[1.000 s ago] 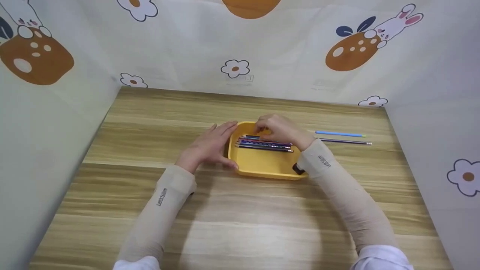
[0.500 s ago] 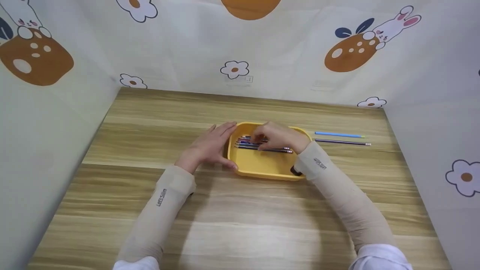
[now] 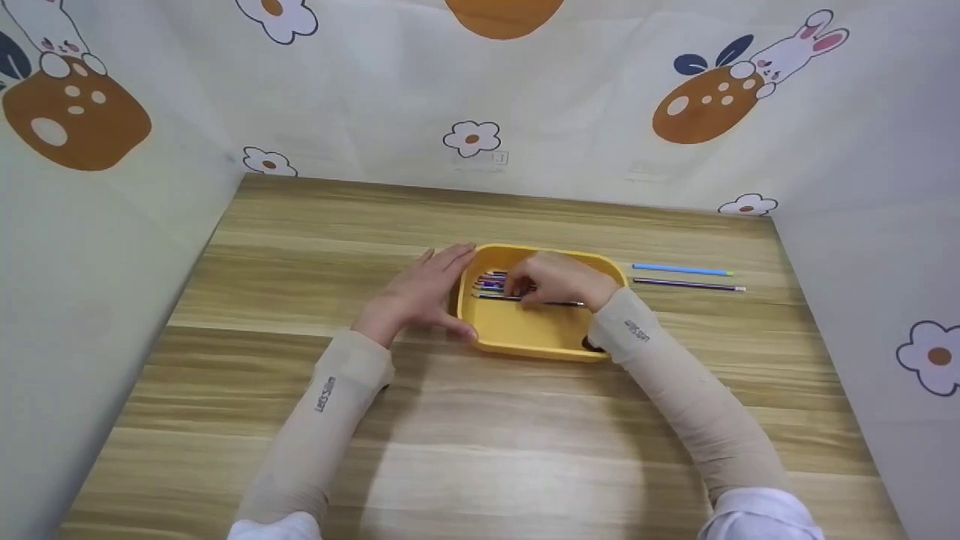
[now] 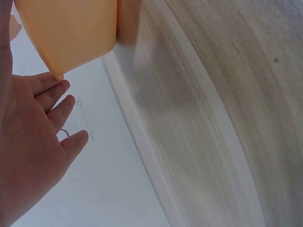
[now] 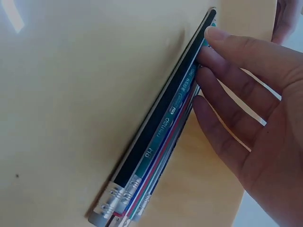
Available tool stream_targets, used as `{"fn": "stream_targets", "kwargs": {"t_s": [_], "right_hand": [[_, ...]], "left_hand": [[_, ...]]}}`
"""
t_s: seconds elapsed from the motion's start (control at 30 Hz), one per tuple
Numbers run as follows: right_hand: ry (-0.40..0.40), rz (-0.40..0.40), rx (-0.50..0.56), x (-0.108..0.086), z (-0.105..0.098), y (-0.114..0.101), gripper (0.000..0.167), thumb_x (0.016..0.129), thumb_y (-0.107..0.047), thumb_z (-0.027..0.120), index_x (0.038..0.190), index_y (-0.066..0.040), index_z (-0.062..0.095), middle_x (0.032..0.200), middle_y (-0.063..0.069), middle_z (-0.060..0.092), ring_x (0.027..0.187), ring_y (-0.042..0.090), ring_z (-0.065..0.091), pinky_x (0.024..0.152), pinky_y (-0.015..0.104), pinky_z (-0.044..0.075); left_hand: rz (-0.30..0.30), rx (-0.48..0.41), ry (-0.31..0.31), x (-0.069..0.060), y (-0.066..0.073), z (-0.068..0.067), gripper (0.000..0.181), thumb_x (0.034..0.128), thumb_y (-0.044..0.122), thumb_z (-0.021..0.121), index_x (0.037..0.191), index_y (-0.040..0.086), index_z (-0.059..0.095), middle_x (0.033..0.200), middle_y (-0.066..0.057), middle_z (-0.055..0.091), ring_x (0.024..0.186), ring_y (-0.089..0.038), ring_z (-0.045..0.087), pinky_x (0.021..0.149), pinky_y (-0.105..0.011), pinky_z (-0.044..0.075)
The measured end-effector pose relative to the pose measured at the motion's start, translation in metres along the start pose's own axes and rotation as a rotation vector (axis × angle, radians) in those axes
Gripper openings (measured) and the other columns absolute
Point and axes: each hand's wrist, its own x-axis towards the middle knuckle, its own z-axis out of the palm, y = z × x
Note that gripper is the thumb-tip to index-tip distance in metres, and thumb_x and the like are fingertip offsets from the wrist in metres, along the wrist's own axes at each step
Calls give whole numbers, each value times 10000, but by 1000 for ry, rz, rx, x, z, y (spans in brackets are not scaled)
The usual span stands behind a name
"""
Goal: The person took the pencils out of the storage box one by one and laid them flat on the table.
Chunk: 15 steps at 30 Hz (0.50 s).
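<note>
A shallow yellow tray (image 3: 517, 330) with rounded corners sits on the wooden table. Several pencils (image 5: 173, 97) lie in it side by side, their eraser ends toward the right. My right hand (image 3: 559, 277) reaches in from the right and pinches them, thumb against the nearest dark pencil and fingertips along the far side of the bundle. From the head, the hand covers the pencils' middle. My left hand (image 3: 409, 296) spans the tray's left end with spread, fairly straight fingers; in the left wrist view some fingertips touch the tray wall (image 4: 75, 33).
Right of the tray, a light blue pencil-like stick (image 3: 682, 269) and a dark pencil (image 3: 690, 285) with a white end lie on the table, roughly parallel. Pale patterned fabric walls (image 3: 577, 112) enclose the table at the back and both sides.
My right hand has come down from the tray's far side toward its middle, onto the nearer pencils. The pencils' right ends look closer together now. My left hand stays at the tray's left end.
</note>
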Motion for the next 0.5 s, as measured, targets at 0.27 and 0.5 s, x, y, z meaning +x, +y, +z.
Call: {"fn": "stream_targets", "kwargs": {"t_s": [0.27,0.5], "right_hand": [[-10,-24,-65,3,3,3,117,868,-89,738,975,-138,738,884,-14,692,768,116,582,707,267,529],[-16,-55,-77,5,3,1,114,859,-54,720,942,-133,725,841,-13,660,741,125,559,666,250,488]], "left_hand": [[10,-11,5,-1,0,1,1339,621,759,776,1612,133,129,1696,-27,116,1570,-231,121,1302,-470,59],[-2,-9,5,-1,0,1,1346,612,776,766,1614,147,125,1697,-18,112,1571,-223,117,1303,-461,53]]}}
